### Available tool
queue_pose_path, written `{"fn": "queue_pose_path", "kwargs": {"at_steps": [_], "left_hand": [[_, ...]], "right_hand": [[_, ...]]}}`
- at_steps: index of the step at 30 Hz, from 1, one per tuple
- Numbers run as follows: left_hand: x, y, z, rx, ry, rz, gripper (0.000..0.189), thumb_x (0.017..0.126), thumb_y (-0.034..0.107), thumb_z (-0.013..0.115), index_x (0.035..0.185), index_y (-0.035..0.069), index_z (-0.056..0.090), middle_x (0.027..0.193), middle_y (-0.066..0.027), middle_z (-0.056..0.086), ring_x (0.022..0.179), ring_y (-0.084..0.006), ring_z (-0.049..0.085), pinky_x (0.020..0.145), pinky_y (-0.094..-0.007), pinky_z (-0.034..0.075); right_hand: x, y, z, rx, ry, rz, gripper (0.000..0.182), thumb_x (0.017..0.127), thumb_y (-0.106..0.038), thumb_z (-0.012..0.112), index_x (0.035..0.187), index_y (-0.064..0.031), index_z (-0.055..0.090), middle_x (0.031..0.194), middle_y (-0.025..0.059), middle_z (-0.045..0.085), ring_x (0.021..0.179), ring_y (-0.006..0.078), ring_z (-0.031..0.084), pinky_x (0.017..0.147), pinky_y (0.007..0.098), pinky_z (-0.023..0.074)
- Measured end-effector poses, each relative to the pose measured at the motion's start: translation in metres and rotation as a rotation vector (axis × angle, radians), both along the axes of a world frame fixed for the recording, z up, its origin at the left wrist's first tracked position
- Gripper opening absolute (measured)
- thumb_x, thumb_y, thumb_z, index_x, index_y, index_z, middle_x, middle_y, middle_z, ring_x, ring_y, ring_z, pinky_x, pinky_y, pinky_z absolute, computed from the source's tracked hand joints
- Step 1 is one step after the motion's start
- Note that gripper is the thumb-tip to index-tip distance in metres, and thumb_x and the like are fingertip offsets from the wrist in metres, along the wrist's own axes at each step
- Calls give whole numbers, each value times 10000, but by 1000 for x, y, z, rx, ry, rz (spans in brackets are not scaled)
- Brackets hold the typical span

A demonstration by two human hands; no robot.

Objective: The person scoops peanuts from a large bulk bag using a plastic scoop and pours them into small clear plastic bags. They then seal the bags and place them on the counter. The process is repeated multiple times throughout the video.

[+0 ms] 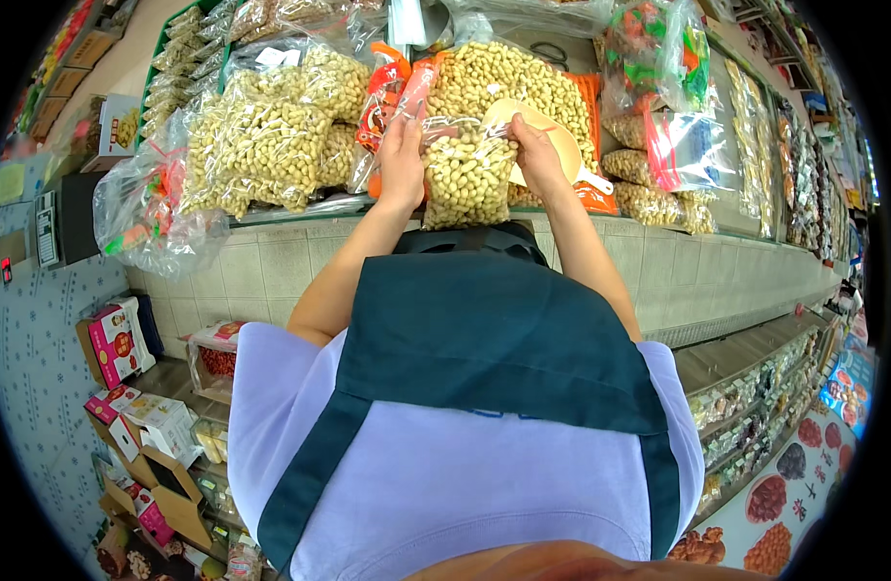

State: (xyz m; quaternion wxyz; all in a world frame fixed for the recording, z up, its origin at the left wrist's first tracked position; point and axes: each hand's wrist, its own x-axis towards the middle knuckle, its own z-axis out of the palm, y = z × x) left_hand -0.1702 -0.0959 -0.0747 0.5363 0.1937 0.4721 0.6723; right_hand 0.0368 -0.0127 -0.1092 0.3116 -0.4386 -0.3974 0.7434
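Observation:
A clear plastic bag of unshelled peanuts hangs upright in front of me at the counter's near edge. My left hand pinches its upper left corner, and my right hand grips the upper right one. Just beyond lies a large open orange bag heaped with loose peanuts. A cream plastic scoop rests on that heap, partly behind my right hand. To the left of my left hand are a red and orange printed bag and several filled peanut bags.
Crumpled clear plastic bags overhang the counter at left, near a dark weighing scale. On the right sit small peanut packs and a pink-edged stack of plastic bags. Low shelves and cartons are close to my body.

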Motion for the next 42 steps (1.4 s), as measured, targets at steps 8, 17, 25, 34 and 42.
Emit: {"fn": "queue_pose_path", "kwargs": {"at_steps": [8,17,25,34,42], "left_hand": [[-26,14,-47,-50,-133,-275,346,1060,280,465,1173,-11,615,1142,-119,686,1007,-180,663,879,-328,536],[-51,14,-33,-61,10,-471,273,1015,109,498,1211,-3,652,1163,-74,691,959,-97,638,873,-242,504],[-76,21,-48,-20,134,-650,180,951,11,473,958,22,652,1180,-101,675,896,-104,607,827,-274,498],[-85,30,-35,50,542,-809,249,913,-100,434,887,-42,674,937,-87,695,873,-157,666,800,-300,543],[-87,31,-30,186,892,-850,249,807,-143,479,835,1,679,870,-82,703,824,-173,680,772,-296,551]], "right_hand": [[7,-3,2,-94,146,25,389,1021,-358,551,1172,-22,676,1133,54,688,1044,138,595,945,313,451],[29,10,13,82,20,251,368,988,-226,593,1296,-27,628,1267,52,662,1139,135,596,1005,314,442],[33,16,-1,100,-63,200,229,884,18,517,950,-34,730,1005,41,706,953,125,619,902,282,468],[33,17,10,236,-225,306,252,808,80,478,634,-51,605,724,-8,586,741,100,527,773,243,424],[32,17,10,280,-253,318,266,790,77,444,608,-74,564,651,-25,527,674,85,477,703,232,389]]}}
